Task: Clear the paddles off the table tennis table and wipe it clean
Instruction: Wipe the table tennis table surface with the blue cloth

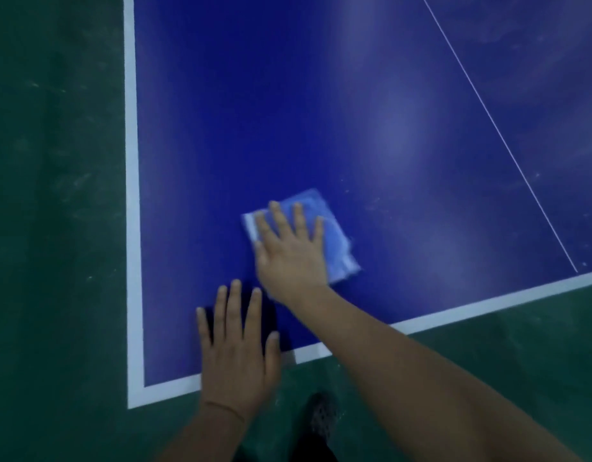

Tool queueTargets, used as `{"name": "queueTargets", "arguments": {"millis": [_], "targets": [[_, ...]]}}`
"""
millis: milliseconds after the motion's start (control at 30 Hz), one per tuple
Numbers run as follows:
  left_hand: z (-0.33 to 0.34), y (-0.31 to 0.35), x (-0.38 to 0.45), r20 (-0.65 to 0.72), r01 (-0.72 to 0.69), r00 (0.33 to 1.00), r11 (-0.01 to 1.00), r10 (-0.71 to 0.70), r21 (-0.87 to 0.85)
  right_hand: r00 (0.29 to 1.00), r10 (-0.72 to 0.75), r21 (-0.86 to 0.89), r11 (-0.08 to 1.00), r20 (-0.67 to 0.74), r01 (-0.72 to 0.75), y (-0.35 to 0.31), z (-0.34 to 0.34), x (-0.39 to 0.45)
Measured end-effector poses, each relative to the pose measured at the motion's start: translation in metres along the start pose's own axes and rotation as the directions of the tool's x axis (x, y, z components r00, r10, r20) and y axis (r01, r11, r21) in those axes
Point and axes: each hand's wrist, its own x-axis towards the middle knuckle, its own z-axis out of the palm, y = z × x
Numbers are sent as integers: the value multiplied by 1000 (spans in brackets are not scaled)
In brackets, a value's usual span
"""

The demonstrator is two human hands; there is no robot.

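the folded blue cloth (324,238) sits flat on the blue table (288,111), pinned under the right hand (293,251), fingers spread straight and palm down, not curled around it. the cloth pokes out past the fingertips and off to the hand's right. that arm reaches in across the near white edge line. just below-left of it the left hand (238,348) lies flat, fingers straight, holding nothing, over the near edge by the corner. green floor (54,228) all around.

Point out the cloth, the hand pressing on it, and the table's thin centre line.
cloth (338,248): head view, on the blue fold showing right of the fingers.
right hand (289,251): head view, on the back of the hand, flat on the cloth.
centre line (498,135): head view, midway along the thin white stripe.
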Motion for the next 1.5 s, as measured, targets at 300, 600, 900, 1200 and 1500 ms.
{"name": "queueTargets", "arguments": {"millis": [300, 600, 900, 1200, 1500], "targets": [[16, 12, 7, 62, 59, 996, 980, -72, 188, 984, 171, -88, 981, -50, -175, 128, -32, 129], [15, 15, 8, 60, 80, 994, 971, -96, 224, 967, 249, -15, 968, -64, -250, 139, -37, 88], [17, 18, 8, 5, 82, 996, 968, -86, 236, 923, 383, -117, 916, -29, -383, 287, -57, 49], [16, 18, 7, 13, 100, 994, 958, -108, 268, 950, -307, -110, 944, 66, 312, 151, -16, -38], [17, 18, 6, 18, 107, 993, 964, -114, 242, 883, 469, 15, 883, 5, -469, 279, -58, -13]]}}
